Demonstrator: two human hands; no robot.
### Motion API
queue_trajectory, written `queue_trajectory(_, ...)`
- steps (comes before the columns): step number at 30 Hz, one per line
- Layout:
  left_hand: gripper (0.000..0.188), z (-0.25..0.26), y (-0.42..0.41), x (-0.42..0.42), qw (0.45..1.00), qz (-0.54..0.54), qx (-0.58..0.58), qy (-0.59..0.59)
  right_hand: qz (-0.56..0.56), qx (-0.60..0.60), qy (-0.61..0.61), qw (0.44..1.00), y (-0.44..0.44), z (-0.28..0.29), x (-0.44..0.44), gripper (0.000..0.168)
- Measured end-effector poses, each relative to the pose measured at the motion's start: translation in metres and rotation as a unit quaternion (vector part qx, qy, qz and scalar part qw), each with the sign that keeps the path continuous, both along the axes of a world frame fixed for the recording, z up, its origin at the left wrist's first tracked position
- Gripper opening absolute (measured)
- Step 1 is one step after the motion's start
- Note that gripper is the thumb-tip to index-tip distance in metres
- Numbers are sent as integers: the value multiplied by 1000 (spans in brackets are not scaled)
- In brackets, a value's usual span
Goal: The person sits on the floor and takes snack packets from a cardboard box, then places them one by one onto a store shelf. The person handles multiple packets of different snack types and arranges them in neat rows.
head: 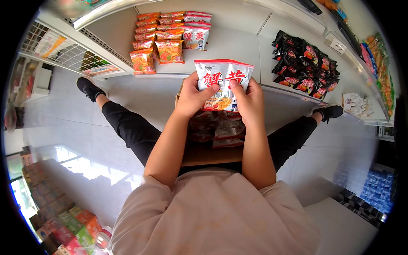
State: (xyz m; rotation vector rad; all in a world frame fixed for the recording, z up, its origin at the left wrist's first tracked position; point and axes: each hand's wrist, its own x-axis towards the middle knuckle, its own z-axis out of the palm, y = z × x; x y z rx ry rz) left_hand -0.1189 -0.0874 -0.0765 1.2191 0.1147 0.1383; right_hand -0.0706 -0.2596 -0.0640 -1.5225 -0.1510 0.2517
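Both hands hold one silver-and-red snack packet upright above a cardboard box. My left hand grips its left side, thumb across the printed front. On the right side, my right hand pinches it the same way. Below the packet, the open cardboard box sits between my legs with several similar packets inside; my forearms hide part of it. Ahead on the shelf, more silver-and-red packets stand in a row beside rows of orange noodle-snack packets.
Black snack packets fill the shelf's right part, with small white packets farther right. A wire-mesh panel borders the shelf at left. Stacked coloured cartons stand behind on the left, blue bottle packs on the right.
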Motion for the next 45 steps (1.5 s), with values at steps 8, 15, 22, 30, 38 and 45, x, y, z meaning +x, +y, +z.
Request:
queue_trajectory(8, 28, 0, -13, 0, 992, 33, 121, -9, -5, 61, -41, 997, -3, -4, -5, 23)
queue_trajectory(15, 19, 3, -14, 0, 991, 38, 118, -42, -52, 122, 28, 991, -1, -16, 0, 19)
queue_trajectory(22, 27, 6, -8, 3, 996, 75, 48, 20, -55, 184, 19, 981, -2, -9, 4, 20)
queue_trajectory(30, 25, -5, 3, 2, 990, 128, 41, -47, 66, 40, -89, 993, -16, 36, 33, 12)
queue_trajectory(38, 13, -11, -2, 4, 879, 190, 437, 2, 87, -99, -202, 970, 9, 87, 97, 11)
queue_trajectory(45, 25, -20, -15, 1, 746, 41, 664, 25, 79, -379, -268, 882, 61, -6, 178, 14)
